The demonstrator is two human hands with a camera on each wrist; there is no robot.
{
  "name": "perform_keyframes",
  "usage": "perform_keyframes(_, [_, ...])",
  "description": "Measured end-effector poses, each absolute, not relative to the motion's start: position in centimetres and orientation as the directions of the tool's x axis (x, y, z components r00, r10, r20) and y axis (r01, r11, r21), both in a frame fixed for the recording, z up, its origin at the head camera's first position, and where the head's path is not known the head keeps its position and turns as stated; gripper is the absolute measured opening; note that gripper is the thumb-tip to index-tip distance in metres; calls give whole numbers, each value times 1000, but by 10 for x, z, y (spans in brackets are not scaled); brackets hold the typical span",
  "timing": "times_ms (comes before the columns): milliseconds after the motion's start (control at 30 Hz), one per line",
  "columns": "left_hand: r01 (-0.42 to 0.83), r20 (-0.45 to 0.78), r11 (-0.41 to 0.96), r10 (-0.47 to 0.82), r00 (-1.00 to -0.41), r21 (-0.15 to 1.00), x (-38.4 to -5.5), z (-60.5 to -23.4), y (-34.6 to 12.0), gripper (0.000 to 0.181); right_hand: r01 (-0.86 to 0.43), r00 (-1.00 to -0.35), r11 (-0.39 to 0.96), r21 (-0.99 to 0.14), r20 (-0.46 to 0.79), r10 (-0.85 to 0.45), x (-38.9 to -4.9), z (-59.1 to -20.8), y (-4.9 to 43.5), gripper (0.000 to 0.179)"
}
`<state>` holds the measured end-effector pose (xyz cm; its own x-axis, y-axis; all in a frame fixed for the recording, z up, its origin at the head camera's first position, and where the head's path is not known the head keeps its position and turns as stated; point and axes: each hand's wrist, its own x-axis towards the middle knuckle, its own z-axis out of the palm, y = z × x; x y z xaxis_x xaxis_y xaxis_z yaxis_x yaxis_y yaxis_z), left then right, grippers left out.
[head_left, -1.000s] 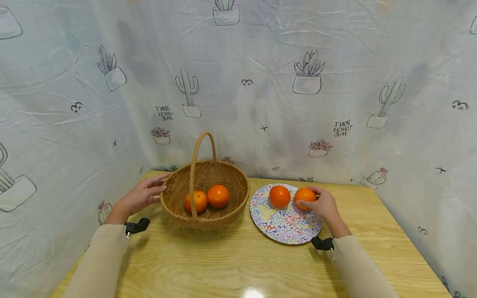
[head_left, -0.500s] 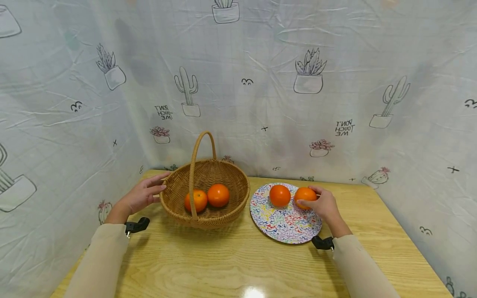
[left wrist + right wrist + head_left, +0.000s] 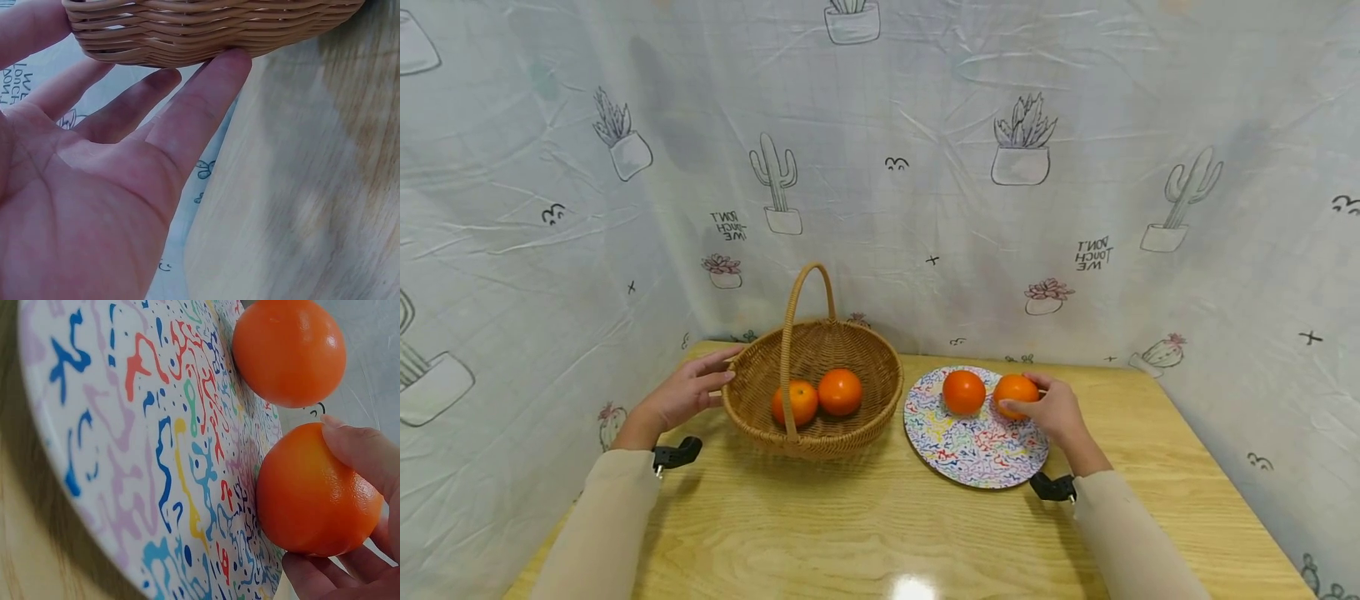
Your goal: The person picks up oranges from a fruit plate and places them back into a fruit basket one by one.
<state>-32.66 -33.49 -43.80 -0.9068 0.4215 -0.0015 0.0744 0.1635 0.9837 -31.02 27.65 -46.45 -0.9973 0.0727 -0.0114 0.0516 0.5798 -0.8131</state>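
My right hand (image 3: 1057, 415) holds an orange (image 3: 319, 490) at the right side of a round plate (image 3: 973, 462) with a multicoloured squiggle pattern. The thumb lies on one side of the fruit and the fingers curl round the other. This orange still appears to sit on the plate. Beside it is a second orange (image 3: 964, 392), untouched. My left hand (image 3: 683, 393) is at the left side of a wicker basket (image 3: 820, 446) with a tall handle. Its fairly straight fingers (image 3: 200, 106) touch the outer weave. Inside the basket are two oranges, one (image 3: 840, 392) whole in view, the other (image 3: 801, 404) partly behind the handle.
Basket and plate stand side by side on a light wooden table (image 3: 820, 533). A pale curtain (image 3: 880, 200) printed with potted cacti hangs behind and along both sides. Each wrist carries a black camera mount, such as the left mount (image 3: 677, 453).
Almost nothing differs. The right hand keeps its hold on the orange and the left hand stays at the basket; the head view shifts very slightly.
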Motion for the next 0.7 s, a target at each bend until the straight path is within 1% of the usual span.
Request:
perform_keyframes(467, [120,38,168,425,-904,978,-323,-443,-337,63,24,-998,587,-810,17,65,-308,-466,276,82])
perform_keyframes(700, [114,41,150,422,-906,982,-326,-445,-335,61,8,-997,607,-795,38,63,-305,-465,276,82])
